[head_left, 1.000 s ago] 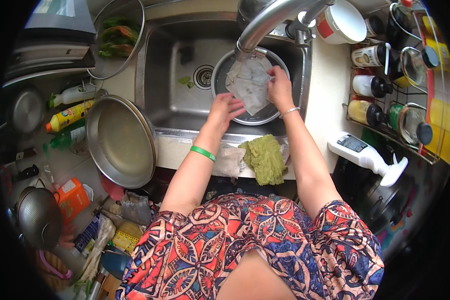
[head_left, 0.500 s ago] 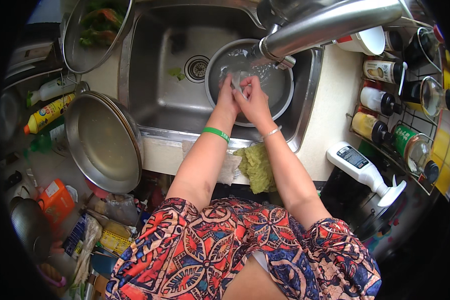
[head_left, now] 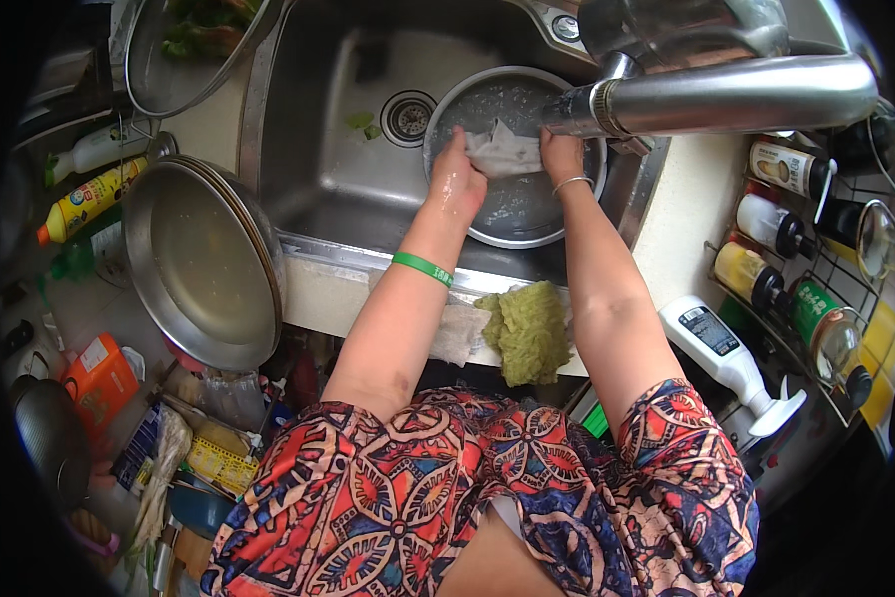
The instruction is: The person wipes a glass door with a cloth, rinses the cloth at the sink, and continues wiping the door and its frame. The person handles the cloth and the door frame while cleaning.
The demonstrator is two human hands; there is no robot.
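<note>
A pale, wet cloth [head_left: 507, 151] is stretched between my two hands above a round metal basin [head_left: 519, 239]. My left hand [head_left: 457, 179] grips its left end, fingers closed and wet. At its right end my right hand [head_left: 563, 156] is closed on the cloth, close under the tip of the metal faucet [head_left: 706, 98], which partly hides its fingers. The basin stands in the right part of the steel sink [head_left: 313, 149] and holds water with a rippled, bubbly surface.
Green scraps [head_left: 363, 124] lie beside the sink drain [head_left: 408, 117]. A stack of metal bowls [head_left: 197, 269] stands left of the sink. A green cloth [head_left: 529, 333] hangs over the counter's front edge. On the right are a white spray bottle [head_left: 711, 333] and a rack of jars [head_left: 756, 274].
My hands have moved apart, drawing the bunched cloth out between them. The right hand has shifted right, toward the faucet's tip. The view has also shifted slightly.
</note>
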